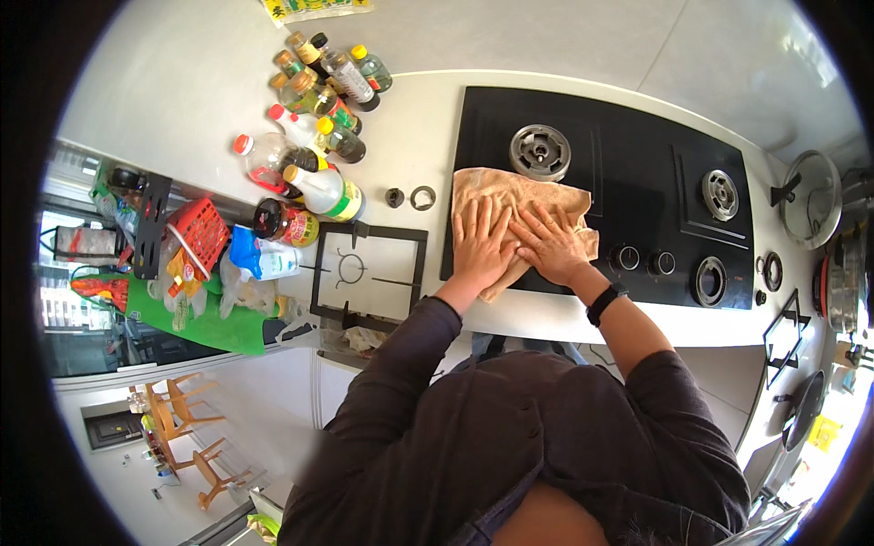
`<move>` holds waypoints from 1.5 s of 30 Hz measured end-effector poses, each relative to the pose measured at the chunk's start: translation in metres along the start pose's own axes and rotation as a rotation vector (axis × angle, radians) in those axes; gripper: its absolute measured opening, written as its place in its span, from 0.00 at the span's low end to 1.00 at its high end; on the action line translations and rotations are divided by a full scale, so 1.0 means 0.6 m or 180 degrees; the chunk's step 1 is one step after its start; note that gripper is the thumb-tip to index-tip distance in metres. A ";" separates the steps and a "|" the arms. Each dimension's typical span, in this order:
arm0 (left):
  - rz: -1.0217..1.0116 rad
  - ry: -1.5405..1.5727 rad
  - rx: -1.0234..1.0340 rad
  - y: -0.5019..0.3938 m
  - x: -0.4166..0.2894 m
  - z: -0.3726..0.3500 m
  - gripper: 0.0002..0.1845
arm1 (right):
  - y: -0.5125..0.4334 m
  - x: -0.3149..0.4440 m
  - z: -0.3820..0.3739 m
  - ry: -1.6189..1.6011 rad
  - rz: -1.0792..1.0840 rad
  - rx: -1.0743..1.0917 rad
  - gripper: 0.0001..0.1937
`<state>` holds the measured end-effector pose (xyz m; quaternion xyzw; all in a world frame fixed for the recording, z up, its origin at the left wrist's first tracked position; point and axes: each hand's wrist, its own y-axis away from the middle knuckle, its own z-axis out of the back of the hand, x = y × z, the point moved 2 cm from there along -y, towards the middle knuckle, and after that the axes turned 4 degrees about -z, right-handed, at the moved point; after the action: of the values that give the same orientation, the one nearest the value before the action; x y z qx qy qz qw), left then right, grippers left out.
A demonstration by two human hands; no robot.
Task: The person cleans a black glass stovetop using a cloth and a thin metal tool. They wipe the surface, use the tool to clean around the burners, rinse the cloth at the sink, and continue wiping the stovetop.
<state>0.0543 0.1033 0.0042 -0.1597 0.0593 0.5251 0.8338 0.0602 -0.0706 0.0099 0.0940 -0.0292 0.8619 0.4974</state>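
Note:
A tan cloth (478, 184) lies spread and wrinkled over the front left of a black glass gas cooktop (635, 205). My left hand (482, 239) rests flat on the cloth, palm down and fingers spread. Close beside it, my right hand (552, 242) also lies flat on the cloth, its thumb near the left one. Neither hand grips the fabric. Just behind the cloth's far edge sits the left burner (540, 151), without its pan support. Two control knobs (627, 258) are to the right of my right hand. The glass under the cloth is hidden.
Left of the cooktop lie a black pan support (421, 273), a burner ring (423, 198) and a small burner cap (394, 198). Several condiment bottles (328, 191) crowd the left counter. A glass lid (812, 198) and another pan support (785, 338) are at right.

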 end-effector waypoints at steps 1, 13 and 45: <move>0.0016 -0.0284 0.0099 0.005 0.001 -0.007 0.34 | 0.001 -0.001 -0.014 0.0230 0.0020 0.0184 0.31; -0.0546 0.0157 0.0577 0.025 -0.075 -0.029 0.38 | 0.122 0.015 -0.035 -0.0488 -0.1170 -0.0238 0.36; -0.0058 0.0452 -0.0488 -0.062 -0.025 -0.036 0.29 | -0.045 -0.026 -0.024 -0.1082 -0.0166 -0.1176 0.18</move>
<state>0.0824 0.0684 -0.0047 -0.2604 0.0765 0.5079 0.8176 0.0891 -0.0685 -0.0086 0.1458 -0.2670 0.8007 0.5161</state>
